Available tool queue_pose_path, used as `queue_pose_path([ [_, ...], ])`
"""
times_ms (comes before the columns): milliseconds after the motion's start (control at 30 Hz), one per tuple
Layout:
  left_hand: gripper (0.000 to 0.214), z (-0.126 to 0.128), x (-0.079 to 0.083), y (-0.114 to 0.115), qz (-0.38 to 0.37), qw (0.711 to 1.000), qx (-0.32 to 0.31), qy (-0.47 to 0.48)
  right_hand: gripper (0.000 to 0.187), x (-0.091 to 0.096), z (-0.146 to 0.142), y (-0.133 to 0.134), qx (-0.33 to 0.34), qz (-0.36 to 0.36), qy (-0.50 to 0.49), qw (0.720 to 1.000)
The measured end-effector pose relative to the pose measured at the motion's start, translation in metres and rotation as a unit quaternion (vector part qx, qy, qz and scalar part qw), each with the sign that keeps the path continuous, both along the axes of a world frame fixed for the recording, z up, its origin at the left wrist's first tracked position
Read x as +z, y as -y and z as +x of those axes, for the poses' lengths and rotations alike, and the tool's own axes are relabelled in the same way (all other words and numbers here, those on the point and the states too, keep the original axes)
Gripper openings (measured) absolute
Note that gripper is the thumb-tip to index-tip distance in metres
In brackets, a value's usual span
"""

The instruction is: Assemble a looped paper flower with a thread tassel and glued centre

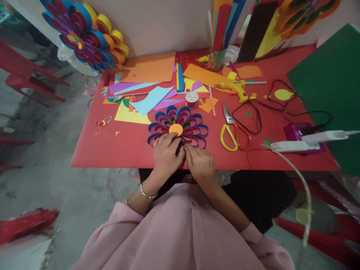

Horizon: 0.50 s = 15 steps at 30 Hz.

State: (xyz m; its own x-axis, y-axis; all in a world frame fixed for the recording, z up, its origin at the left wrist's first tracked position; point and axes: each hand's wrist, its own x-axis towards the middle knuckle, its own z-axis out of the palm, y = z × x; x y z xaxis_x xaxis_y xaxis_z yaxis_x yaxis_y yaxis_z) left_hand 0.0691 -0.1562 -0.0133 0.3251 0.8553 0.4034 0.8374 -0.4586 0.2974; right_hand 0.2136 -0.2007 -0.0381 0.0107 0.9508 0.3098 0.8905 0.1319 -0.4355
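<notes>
Our left hand (168, 154) and right hand (199, 162) pinch together on the near petals of the paper flower (182, 123) at frame centre; squeezing hard could crush those loops

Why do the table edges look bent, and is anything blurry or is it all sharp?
Head view: the wide lens bows the edges of the red table; light is soft and even, no glare; the left hand, right hand and paper flower at centre are sharp; corners smear, notably the red object bottom-left and the white cable at right.
</notes>
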Motion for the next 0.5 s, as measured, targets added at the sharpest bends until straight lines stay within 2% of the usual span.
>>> queue_pose_path([
  [233,0.020,0.0011,-0.0026,-0.0015,0.005,1.000,0.007,0.024,0.034,-0.0097,-0.0065,-0.0030,-0.005,0.020,-0.036,0.999],
  [500,0.008,0.0047,-0.0013,-0.0040,0.018,1.000,0.011,0.000,0.032,-0.0114,-0.0024,-0.0105,-0.034,0.038,-0.054,0.997],
])
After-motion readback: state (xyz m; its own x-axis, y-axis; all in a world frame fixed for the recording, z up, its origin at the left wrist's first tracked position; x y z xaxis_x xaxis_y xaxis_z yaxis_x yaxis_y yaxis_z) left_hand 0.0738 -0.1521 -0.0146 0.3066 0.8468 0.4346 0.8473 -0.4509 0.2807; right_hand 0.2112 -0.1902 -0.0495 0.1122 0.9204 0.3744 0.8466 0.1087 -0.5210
